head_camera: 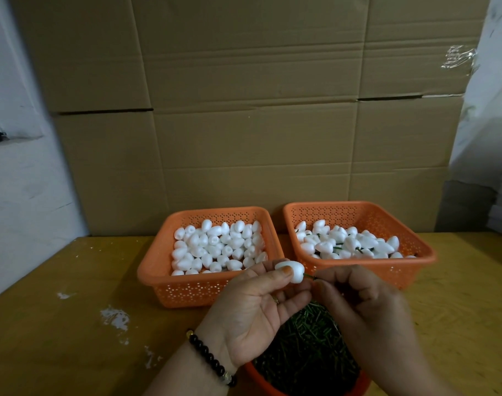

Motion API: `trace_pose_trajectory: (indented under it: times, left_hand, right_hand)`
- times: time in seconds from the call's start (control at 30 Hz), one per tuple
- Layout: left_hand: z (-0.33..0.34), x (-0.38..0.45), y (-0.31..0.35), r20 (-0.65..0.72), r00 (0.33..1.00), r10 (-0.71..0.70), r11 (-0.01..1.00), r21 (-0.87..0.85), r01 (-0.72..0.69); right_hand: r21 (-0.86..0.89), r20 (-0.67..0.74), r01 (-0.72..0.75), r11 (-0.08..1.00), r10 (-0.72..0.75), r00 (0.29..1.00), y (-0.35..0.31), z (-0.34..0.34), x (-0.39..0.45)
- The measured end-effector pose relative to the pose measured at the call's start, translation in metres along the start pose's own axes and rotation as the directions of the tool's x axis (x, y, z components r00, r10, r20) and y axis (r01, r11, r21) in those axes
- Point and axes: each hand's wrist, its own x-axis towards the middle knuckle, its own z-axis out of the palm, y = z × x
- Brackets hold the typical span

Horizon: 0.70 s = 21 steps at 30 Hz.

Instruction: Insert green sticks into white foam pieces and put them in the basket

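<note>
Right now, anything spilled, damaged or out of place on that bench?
Mostly tidy. Only oddity: white patches and crumbs on the wooden table, left of the left basket, largest near; foam debris or worn paint, cannot tell. Both baskets sit upright. The left hand holds a foam piece and the right hand its green stick.

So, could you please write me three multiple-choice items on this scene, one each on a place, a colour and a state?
1. Where do the foam pieces with sticks lie?
A. right basket
B. left basket
C. the table

2. What colour are the baskets?
A. blue
B. orange
C. grey

3. What is the left hand doing?
A. resting flat
B. hanging idle
C. pinching a white foam piece

Answers: 1 A, green stems show among its pieces; 2 B, both walls are orange; 3 C, thumb and fingers grip it while the right hand holds the green stick.
</note>
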Motion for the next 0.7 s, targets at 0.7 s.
trace_pose_trajectory:
  times: [0.7]
  left_hand:
    - [0.0023,-0.0006,-0.0036,-0.024,1.000,-0.018,0.998,0.067,0.019]
  right_hand:
    - [-0.091,0.009,0.066,0.994,-0.066,0.998,-0.0044,-0.0007,-0.0002]
